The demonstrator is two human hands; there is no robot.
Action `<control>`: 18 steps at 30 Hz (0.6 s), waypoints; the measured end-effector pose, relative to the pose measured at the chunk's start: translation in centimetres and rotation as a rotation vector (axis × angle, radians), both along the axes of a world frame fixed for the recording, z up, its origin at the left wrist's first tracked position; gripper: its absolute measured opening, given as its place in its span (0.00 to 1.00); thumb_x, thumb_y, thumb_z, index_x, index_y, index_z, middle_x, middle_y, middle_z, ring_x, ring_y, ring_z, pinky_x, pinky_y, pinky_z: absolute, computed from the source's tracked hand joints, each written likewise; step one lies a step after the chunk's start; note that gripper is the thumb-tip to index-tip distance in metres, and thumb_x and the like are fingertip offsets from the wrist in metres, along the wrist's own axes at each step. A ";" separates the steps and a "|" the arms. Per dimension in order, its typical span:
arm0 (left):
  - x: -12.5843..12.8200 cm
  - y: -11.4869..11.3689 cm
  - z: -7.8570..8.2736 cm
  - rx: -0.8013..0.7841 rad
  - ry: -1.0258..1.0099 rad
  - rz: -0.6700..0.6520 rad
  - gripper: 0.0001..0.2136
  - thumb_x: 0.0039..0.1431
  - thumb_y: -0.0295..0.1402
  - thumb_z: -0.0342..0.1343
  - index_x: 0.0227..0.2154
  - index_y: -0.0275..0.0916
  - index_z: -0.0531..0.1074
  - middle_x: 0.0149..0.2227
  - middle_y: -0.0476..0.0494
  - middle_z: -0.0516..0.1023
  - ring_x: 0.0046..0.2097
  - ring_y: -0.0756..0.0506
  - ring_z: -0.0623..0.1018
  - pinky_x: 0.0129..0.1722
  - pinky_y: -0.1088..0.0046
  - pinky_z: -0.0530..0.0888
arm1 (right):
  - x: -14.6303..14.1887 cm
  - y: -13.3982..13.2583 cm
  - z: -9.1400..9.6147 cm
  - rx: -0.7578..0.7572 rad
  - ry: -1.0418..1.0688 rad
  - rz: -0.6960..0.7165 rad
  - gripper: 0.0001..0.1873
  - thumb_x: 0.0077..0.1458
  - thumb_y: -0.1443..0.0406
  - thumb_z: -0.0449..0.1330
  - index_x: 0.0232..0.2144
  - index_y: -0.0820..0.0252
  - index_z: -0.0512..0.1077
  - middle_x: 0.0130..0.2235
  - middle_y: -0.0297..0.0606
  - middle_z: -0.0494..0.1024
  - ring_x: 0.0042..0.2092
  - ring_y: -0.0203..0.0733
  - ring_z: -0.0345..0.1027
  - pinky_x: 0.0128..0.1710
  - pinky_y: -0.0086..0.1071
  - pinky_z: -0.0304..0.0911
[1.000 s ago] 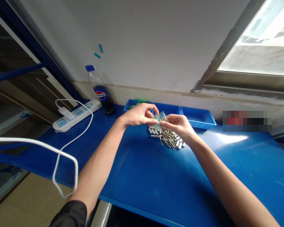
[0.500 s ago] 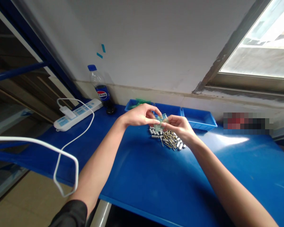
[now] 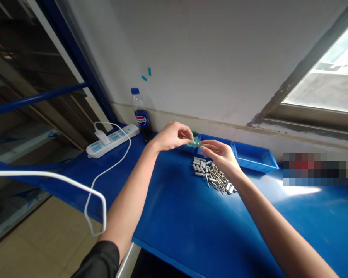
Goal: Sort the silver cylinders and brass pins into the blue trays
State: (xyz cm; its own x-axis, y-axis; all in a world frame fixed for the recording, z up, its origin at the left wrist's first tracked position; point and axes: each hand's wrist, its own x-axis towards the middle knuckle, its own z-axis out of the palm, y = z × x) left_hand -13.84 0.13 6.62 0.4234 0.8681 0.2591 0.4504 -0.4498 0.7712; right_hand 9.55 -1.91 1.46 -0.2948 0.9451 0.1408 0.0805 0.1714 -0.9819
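Note:
A small, see-through green plastic bag (image 3: pixel 195 142) is stretched between my two hands above the table. My left hand (image 3: pixel 173 136) pinches its left side between thumb and fingers. On the opposite side, the fingertips of my right hand (image 3: pixel 220 154) are closed on its edge. Whether anything is inside the bag cannot be made out. Just below my hands lies a pile of short silver metal cylinders (image 3: pixel 201 166) mixed with thin brass-coloured pins (image 3: pixel 217 178).
Blue trays (image 3: pixel 256 156) line the wall, the left ones partly behind my hands. At the left stand a cola bottle (image 3: pixel 142 117) and a white power strip (image 3: pixel 116 139), with a white cable (image 3: pixel 118 160) looping over the blue table (image 3: pixel 185 224).
My view has turned left and slightly up. The bag, still held by both hands, has been tilted flatter and now shows mostly edge-on, in front of the trays.

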 end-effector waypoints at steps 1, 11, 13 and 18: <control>-0.7 0.2 0.0 0.043 -0.028 0.073 0.05 0.55 0.29 0.64 0.34 0.33 0.81 0.36 0.41 0.86 0.40 0.44 0.85 0.46 0.71 0.80 | -0.5 0.2 0.5 0.018 0.003 -0.006 0.24 0.54 0.49 0.70 0.45 0.58 0.80 0.41 0.43 0.85 0.41 0.47 0.79 0.44 0.39 0.73; -4.0 2.1 -3.3 0.143 0.436 0.416 0.14 0.58 0.23 0.56 0.42 0.39 0.84 0.43 0.39 0.86 0.47 0.41 0.84 0.53 0.69 0.77 | -4.0 0.0 1.3 -0.009 0.062 0.007 0.21 0.54 0.47 0.70 0.37 0.59 0.79 0.38 0.43 0.84 0.36 0.44 0.77 0.39 0.37 0.71; -3.4 2.0 -3.8 0.071 0.569 0.368 0.18 0.56 0.21 0.55 0.45 0.39 0.84 0.47 0.36 0.85 0.49 0.39 0.84 0.52 0.69 0.77 | -4.0 -0.2 1.3 -0.020 0.061 0.016 0.21 0.54 0.47 0.70 0.37 0.59 0.79 0.38 0.44 0.84 0.36 0.44 0.77 0.39 0.37 0.70; -1.8 1.7 -3.8 0.042 0.658 0.389 0.17 0.57 0.22 0.53 0.44 0.38 0.83 0.44 0.35 0.85 0.46 0.40 0.84 0.46 0.70 0.77 | -3.3 -0.5 1.6 -0.030 0.064 -0.002 0.20 0.53 0.48 0.70 0.35 0.58 0.79 0.38 0.43 0.85 0.35 0.43 0.76 0.39 0.36 0.70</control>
State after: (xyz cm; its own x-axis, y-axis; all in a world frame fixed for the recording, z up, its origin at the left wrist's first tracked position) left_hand -15.61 1.86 2.81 0.1675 0.9812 0.0958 0.9430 -0.1878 0.2749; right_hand 6.29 -2.41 3.01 -0.2845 0.9497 0.1306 0.0178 0.1414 -0.9898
